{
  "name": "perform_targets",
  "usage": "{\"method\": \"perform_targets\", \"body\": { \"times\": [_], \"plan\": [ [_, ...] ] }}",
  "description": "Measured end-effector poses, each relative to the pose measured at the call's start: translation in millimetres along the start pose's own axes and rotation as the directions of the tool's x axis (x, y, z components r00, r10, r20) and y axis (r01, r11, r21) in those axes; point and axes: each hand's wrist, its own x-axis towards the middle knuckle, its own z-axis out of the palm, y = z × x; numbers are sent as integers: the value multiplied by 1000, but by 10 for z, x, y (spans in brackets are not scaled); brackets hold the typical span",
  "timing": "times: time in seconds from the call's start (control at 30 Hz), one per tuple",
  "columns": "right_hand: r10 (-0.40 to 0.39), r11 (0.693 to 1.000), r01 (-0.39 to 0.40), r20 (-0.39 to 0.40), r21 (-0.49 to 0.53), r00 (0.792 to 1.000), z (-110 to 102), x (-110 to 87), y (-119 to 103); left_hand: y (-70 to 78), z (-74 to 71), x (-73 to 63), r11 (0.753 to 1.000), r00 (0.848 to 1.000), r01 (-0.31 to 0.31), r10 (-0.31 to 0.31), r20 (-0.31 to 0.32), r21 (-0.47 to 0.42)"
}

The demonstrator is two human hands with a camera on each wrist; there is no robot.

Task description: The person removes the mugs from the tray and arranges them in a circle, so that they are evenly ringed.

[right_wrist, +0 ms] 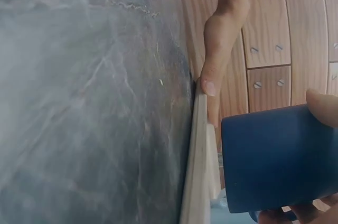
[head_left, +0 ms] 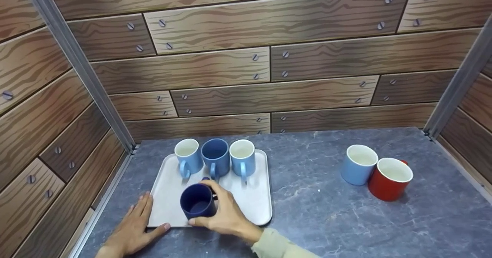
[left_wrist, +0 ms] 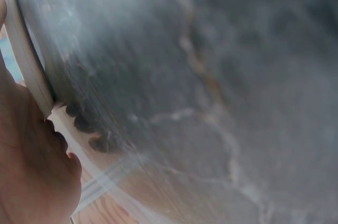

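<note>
My right hand (head_left: 226, 213) grips a dark blue mug (head_left: 196, 202) by its sides, over the front middle of the white tray (head_left: 169, 208). In the right wrist view that mug (right_wrist: 280, 155) is upright relative to the table, and a narrow gap shows between its base and the tray edge. Along the tray's back stand a light blue mug (head_left: 192, 162), a medium blue mug (head_left: 220, 162) and another light blue mug (head_left: 246, 162), handles toward the front. At the tray's front left corner my left hand (head_left: 130, 227) lies with straight fingers, its thumb touching the front edge.
To the right on the grey marbled table (head_left: 303, 212) stand a light blue mug (head_left: 355, 171) and a red mug (head_left: 388, 187), close together and off the tray. Wood-patterned panels (head_left: 230, 65) enclose the back and both sides, with metal posts at the corners.
</note>
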Motion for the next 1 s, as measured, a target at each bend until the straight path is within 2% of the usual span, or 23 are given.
{"method": "perform_targets", "body": {
  "times": [0.37, 0.53, 0.73, 1.0],
  "plan": [
    [-68, 997, 69, 35, -33, 997, -371, -166, -101, 13, -5, 10, 1000, 999, 21, -20, 32, -9],
    [-76, 997, 77, 48, -31, 996, -540, -231, -135, -9, -19, -10, 1000, 1000, 14, -14, 21, 4],
    [-121, 991, 122, 31, -48, 992, -794, -303, -159, 6, -33, -1, 1000, 998, 31, -31, 51, -5],
    [-90, 993, 89, -6, -74, 996, -1149, -428, -120, 15, -28, -2, 999, 998, 38, -37, 55, -6]
  ]
}}
